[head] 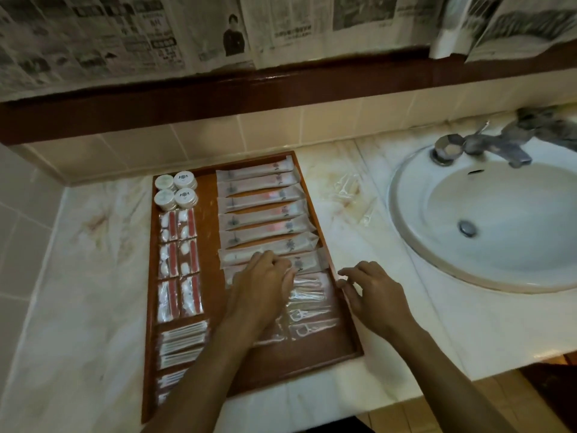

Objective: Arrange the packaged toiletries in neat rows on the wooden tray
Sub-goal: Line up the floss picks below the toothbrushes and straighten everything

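Note:
The wooden tray (pixel 324 351) lies on the marble counter. Long toothbrush packets (pixel 259 195) lie in a column on its right half. On the left are round white tubs (pixel 176 190), red-and-white packets (pixel 179 264) and cotton swab packets (pixel 182 342). Clear floss pick packets (pixel 312 310) are stacked below the toothbrushes. My left hand (pixel 262 285) lies over the lowest toothbrush packet, its curled fingers pinching the top of a floss pick packet. My right hand (pixel 371 295) rests with relaxed fingers touching the tray's right rim.
Loose clear floss pick packets (pixel 346 187) lie on the counter (pixel 93 276) right of the tray. A white sink (pixel 487 220) with a metal tap (pixel 487 148) sits at the right. A tiled wall and dark ledge run behind.

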